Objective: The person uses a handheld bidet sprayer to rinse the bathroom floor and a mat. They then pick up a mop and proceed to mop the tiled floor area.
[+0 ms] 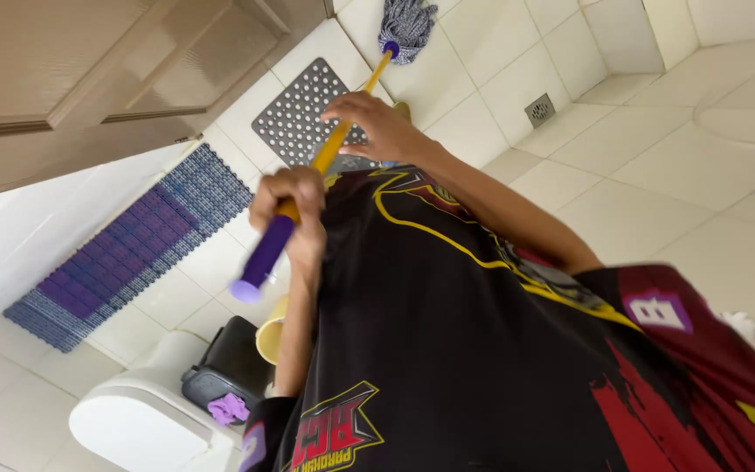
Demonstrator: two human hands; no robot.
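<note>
Mop (329, 149) in both hands, yellow shaft with purple grip end, its grey-blue string head (406, 26) resting on the white tiled floor (657, 157) near the wall. Left hand (290, 205) has its fingers clenched round the shaft just above the purple grip; right hand (377, 122) is wrapped round the yellow shaft lower down, fingers closed on it. Grey perforated mat (294, 109) lies just beside the mop head, purple-blue slatted mat (133, 253) well apart toward the door (89, 70). Floor drain (539, 109) is off to one side. Judgement: mopping under way; tiles look dry and evenly pale, no wet streaks visible, so most of the floor seems left to do.
</note>
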